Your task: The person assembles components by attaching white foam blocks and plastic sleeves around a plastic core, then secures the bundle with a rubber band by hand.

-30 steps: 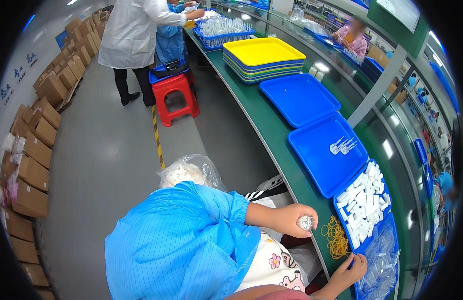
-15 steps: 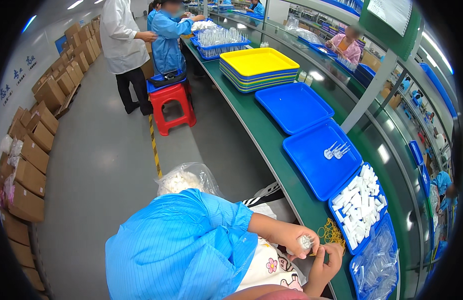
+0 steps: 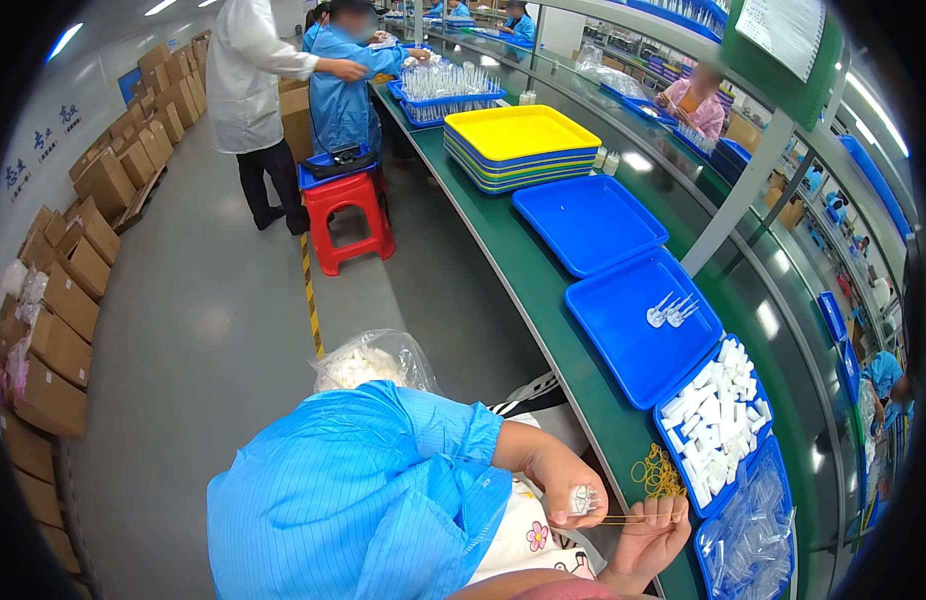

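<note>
My left hand (image 3: pixel 563 475), in a blue sleeve, grips a small bundle of white pieces with thin clear tips (image 3: pixel 583 499) above my lap. A yellow rubber band (image 3: pixel 621 519) runs taut from the bundle to my right hand (image 3: pixel 651 538), whose curled fingers hold its other end. Loose yellow rubber bands (image 3: pixel 660 472) lie in a heap on the green bench just beyond my right hand. Similar bundles with pointed clear tips (image 3: pixel 671 312) rest in a blue tray (image 3: pixel 623 335) farther up the bench.
White tubular pieces (image 3: pixel 718 415) fill another blue tray, and clear plastic parts (image 3: pixel 751 535) fill the nearest one. Stacked trays (image 3: pixel 523 135) stand farther along. A bag of white pieces (image 3: pixel 373 362) sits left of the bench. Beyond are a red stool (image 3: pixel 351 222) and co-workers.
My hands have moved apart. My right hand has shifted right, and the rubber band now shows stretched between it and the bundle. The standing co-worker's arm reaches farther toward the bench.
</note>
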Motion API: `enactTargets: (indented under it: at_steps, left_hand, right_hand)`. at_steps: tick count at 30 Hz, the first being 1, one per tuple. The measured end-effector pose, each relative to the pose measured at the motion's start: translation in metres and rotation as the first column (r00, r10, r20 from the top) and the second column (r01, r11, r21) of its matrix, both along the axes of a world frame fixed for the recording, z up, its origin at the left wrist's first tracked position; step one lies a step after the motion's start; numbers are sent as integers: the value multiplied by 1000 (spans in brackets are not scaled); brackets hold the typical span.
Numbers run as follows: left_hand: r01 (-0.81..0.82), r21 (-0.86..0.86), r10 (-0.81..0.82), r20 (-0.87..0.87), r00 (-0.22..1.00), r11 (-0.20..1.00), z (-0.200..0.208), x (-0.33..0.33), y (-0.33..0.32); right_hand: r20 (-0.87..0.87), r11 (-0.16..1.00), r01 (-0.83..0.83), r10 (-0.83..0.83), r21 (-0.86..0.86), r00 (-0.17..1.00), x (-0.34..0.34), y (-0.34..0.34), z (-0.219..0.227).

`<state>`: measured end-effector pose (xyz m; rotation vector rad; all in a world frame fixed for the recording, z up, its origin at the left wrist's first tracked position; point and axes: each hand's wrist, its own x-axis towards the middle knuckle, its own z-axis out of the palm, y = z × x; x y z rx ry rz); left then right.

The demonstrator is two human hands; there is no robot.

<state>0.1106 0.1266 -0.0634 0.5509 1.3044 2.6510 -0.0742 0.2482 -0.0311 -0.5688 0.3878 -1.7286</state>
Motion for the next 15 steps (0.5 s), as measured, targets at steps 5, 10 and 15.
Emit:
enactTargets:
  at_steps: [5, 10, 15]
  left_hand:
    - [-201, -685, 166, -118, 979, 700, -23, -19, -1]
    - [-256, -751, 280, -99, 955, 609, -33, -31, 11]
    - [-336, 19, 309, 350, 884, 942, 11, -5, 9]
  right_hand:
    - [-573, 966, -2, 154, 258, 805, -1, 1, 27]
    - [-993, 906, -422, -19, 32, -115, 32, 6, 98]
    - [-982, 931, -328, 182, 157, 46, 8, 15, 94]
